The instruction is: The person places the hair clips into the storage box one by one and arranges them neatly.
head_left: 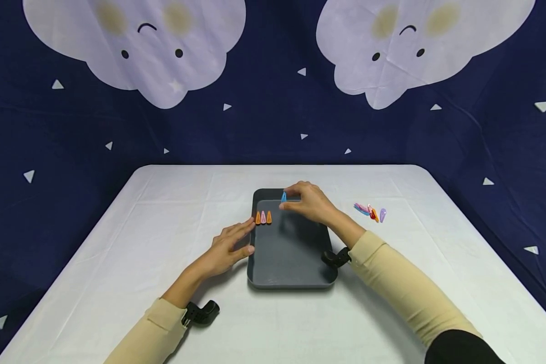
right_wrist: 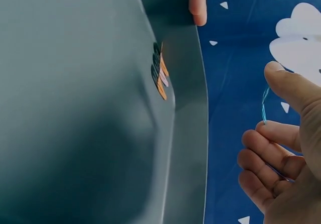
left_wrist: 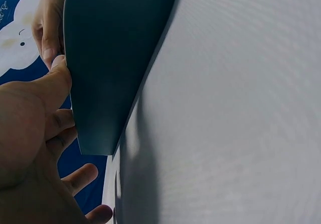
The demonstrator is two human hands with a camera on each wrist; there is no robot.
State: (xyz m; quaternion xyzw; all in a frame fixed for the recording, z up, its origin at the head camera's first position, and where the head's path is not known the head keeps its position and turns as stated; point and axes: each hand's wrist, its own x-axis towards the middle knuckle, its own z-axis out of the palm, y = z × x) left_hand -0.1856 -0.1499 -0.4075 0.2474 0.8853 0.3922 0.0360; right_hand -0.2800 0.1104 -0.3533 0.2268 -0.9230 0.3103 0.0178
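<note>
A blue snap hair clip is pinched end to end between the thumb and index finger of my right hand, above the far part of a dark grey tray. In the right wrist view the blue hair clip appears edge-on, the other fingers curled loosely beneath. My left hand touches the tray's left rim with its fingers extended and thumb spread. Near that rim, inside the tray, a pink clip lies between two orange clips, one on the left and one on the right.
Right of the tray, a small pile of hair clips in several colours lies on the white tablecloth. A purple clip sits at the pile's right side. Behind the table hangs a navy cloth with clouds and triangles.
</note>
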